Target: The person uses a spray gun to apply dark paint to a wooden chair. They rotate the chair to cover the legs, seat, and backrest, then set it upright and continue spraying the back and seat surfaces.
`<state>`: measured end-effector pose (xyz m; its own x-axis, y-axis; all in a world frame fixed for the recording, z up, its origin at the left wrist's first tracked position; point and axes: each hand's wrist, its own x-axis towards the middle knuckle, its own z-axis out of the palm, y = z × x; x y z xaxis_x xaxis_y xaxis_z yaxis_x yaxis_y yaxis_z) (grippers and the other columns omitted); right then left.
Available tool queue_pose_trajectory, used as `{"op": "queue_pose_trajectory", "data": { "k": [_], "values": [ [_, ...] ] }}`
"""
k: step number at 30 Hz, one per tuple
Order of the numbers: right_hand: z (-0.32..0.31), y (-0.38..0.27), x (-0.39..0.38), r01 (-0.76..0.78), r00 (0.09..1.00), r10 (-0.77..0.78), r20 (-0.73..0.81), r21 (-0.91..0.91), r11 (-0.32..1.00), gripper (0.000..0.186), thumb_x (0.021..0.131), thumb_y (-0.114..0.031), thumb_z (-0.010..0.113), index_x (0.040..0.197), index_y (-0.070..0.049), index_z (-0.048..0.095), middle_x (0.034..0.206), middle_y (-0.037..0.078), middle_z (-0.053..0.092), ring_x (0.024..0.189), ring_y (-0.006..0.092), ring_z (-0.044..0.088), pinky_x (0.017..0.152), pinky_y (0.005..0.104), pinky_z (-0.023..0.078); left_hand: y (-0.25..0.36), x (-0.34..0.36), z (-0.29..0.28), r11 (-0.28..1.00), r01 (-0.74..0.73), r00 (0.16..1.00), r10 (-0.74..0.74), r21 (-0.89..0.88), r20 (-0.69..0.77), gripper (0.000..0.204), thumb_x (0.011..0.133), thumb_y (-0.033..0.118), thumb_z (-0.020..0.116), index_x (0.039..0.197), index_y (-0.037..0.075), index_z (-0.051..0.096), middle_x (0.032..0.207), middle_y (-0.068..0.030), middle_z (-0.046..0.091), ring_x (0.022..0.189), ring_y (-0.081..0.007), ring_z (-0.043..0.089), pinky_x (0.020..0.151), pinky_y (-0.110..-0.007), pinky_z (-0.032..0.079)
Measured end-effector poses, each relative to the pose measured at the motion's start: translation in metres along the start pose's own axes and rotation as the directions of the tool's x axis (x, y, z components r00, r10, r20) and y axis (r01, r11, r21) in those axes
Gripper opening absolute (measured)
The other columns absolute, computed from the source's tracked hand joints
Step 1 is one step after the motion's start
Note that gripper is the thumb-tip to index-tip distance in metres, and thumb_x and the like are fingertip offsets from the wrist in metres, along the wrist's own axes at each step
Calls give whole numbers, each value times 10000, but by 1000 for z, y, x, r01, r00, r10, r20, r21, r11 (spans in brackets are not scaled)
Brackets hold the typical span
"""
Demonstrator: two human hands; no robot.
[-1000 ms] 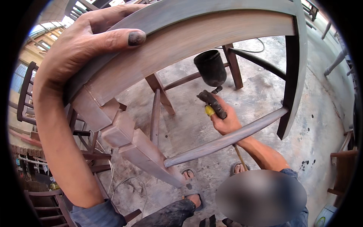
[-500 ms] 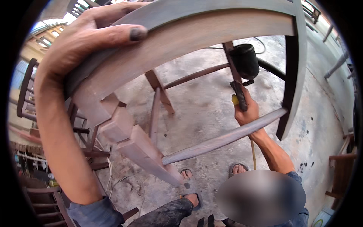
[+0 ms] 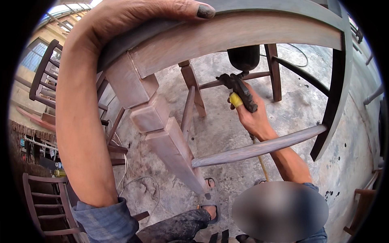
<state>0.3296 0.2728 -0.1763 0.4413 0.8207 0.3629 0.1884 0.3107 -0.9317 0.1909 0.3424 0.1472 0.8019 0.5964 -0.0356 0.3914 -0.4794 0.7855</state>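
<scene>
From my end I saw 1 black cup [image 3: 244, 60] atop the spray gun [image 3: 240, 91], a bit R of ctr; the wooden chair [image 3: 243, 34] hid its rim, so cdn't see contents. My R hand [image 3: 254, 115] was wrapped round the gun's handle. My L hand [image 3: 142, 11], upper L, had its thumb over the chair's curved rail; fingers cropped, cdn't tell how tight.

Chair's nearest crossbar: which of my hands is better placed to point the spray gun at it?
Probably your right hand: it grips the spray gun, and its wrist crosses behind that crossbar. Your left hand is on the curved edge of the chair.
</scene>
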Motion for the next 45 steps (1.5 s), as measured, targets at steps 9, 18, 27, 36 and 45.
{"op": "queue_pose_trajectory", "data": {
  "k": [9,18,27,36,45],
  "values": [
    [20,-12,11,62,998,-63,31,27,998,431,970,-90,621,1384,11,550,913,59,659,792,115,595,703,279,498,-6,5,-7,999,-25,998,27,-24,56,951,653,328,965,1417,-60,552,1343,-221,651,1275,-314,581,1137,-377,415],
    [3,-15,-4,49,993,-39,107,-92,995,451,931,-84,663,1367,-2,580,996,201,702,877,248,676,819,342,527,-9,6,-6,1000,-8,1000,8,4,17,887,665,327,957,1394,-22,592,1307,-210,673,1245,-305,594,1114,-367,440],
    [-8,-17,-16,-121,963,158,216,-175,977,460,928,-108,666,1367,-3,578,794,176,654,682,197,586,668,342,492,-7,8,-23,997,4,984,11,-83,178,917,690,328,944,1438,-18,544,1398,-218,612,1303,-303,551,1138,-353,425],
    [6,-11,-7,-32,995,37,96,-53,998,460,945,-105,651,1387,-12,565,764,67,585,688,121,517,642,293,465,-2,-3,-6,996,-30,999,27,82,38,1010,656,393,957,1445,-58,515,1434,-261,569,1359,-348,507,1189,-431,366],
    [15,-7,2,80,997,-80,23,2,997,455,943,-89,646,1385,-15,568,908,112,667,785,150,597,737,300,506,0,-5,-6,992,-15,999,9,124,51,1030,623,437,967,1435,-31,542,1401,-240,606,1334,-354,530,1178,-456,378]
  ]
}}
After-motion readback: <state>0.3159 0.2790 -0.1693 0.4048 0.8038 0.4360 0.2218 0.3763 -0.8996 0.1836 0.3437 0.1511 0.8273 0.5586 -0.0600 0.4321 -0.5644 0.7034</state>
